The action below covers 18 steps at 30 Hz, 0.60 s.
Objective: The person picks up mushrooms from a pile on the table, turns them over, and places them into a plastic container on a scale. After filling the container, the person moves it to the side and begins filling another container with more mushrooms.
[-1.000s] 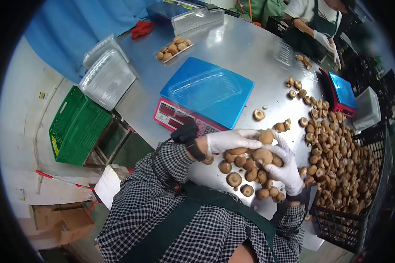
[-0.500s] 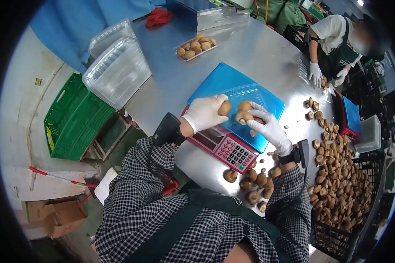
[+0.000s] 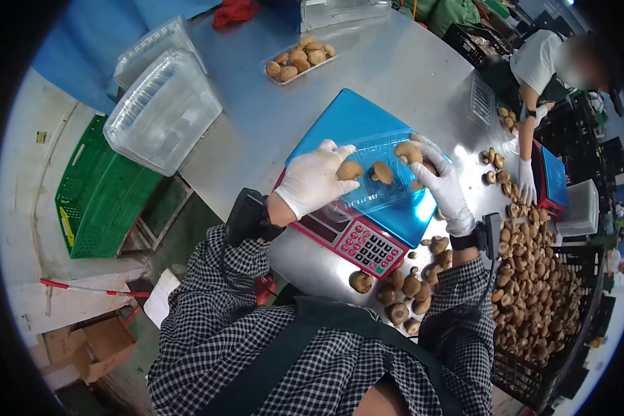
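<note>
Left hand (image 3: pixel 319 179), apparently palm-down, hovers over scale (image 3: pixel 357 156).

Green crate (image 3: pixel 107 201), cardboard box (image 3: pixel 107 345), apparently a red cloth (image 3: pixel 234 14).

Reaching forward with left forearm (image 3: pixel 248 246) and right forearm (image 3: pixel 462 267), converging. Holding left hand (image 3: pixel 315 182) back-up, angled inward, with fingers and thumb curved in a grip. Gripping with right hand (image 3: pixel 442 188) too, tilted inward. Gloved in white on both.
</note>
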Each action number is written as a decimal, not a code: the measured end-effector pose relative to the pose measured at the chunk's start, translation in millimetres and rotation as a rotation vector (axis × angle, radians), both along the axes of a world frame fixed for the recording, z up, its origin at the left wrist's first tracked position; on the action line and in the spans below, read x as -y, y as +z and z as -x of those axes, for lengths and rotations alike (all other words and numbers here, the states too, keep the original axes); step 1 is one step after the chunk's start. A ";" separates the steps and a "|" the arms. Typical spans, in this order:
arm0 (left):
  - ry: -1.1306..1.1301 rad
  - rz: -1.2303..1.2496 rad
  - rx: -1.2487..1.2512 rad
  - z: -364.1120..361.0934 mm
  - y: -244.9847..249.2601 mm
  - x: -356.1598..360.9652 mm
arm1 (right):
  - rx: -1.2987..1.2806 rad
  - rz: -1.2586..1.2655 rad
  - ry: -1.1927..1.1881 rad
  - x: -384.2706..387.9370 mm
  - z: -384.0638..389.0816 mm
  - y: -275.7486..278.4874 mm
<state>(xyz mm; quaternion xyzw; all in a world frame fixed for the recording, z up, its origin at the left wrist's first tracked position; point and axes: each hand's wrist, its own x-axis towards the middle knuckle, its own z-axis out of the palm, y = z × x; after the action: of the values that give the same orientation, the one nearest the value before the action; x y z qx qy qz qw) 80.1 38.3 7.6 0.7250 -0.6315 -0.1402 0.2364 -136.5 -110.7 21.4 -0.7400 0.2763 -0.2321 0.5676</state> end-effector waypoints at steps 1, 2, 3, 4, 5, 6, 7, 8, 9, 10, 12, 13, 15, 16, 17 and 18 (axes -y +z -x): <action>-0.002 0.032 -0.028 -1.0 0.2 0.3 | -0.002 0.000 -0.003 2.3 -2.7 -5.9; -0.008 0.033 -0.028 -1.3 2.0 -0.3 | -0.068 0.139 -0.085 5.3 -4.9 -13.1; 0.020 0.096 -0.053 0.0 4.8 -2.0 | -0.134 0.280 -0.171 5.1 -7.8 -13.9; 0.045 0.159 -0.079 2.0 7.2 -3.3 | -0.170 0.333 -0.215 1.6 -11.9 -12.1; 0.033 0.162 -0.076 4.6 8.6 -4.1 | -0.168 0.335 -0.228 1.1 -15.2 -14.2; 0.023 0.232 -0.123 7.5 9.8 -5.5 | -0.213 0.427 -0.215 2.6 -18.3 -19.3; 0.010 0.300 -0.171 11.6 11.3 -6.9 | -0.259 0.517 -0.203 2.5 -20.9 -24.8; -0.016 0.297 -0.160 19.3 14.1 -6.3 | -0.293 0.574 -0.188 0.6 -23.7 -29.7; -0.063 0.358 -0.100 26.2 12.5 -5.3 | -0.306 0.727 -0.148 3.8 -25.5 -43.6; -0.111 0.328 -0.089 31.4 11.5 -3.6 | -0.319 0.727 -0.144 0.6 -27.7 -42.6; -0.213 0.344 -0.013 37.0 7.0 0.1 | -0.266 0.679 -0.170 -5.1 -27.0 -35.5; -0.254 0.390 0.051 37.8 1.3 2.0 | -0.252 0.666 -0.169 -7.5 -26.4 -31.9; -0.263 0.398 0.106 44.8 4.4 1.9 | -0.254 0.695 -0.091 -3.2 -19.8 -28.9; -0.266 0.378 0.121 45.1 2.0 1.7 | -0.269 0.669 -0.110 -7.2 -18.8 -21.5; -0.253 0.352 0.144 45.0 -0.5 2.2 | -0.219 0.696 -0.152 -8.6 -16.3 -22.7; -0.243 0.369 0.134 45.0 -3.9 3.1 | -0.239 0.694 -0.163 -9.7 -15.4 -24.7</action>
<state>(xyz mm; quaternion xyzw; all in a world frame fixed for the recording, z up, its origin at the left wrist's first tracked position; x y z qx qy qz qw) 35.1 35.2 3.7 0.5958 -0.7434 -0.0014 0.3039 -121.1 -100.9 -3.2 -0.8858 0.3036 -0.2685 0.2262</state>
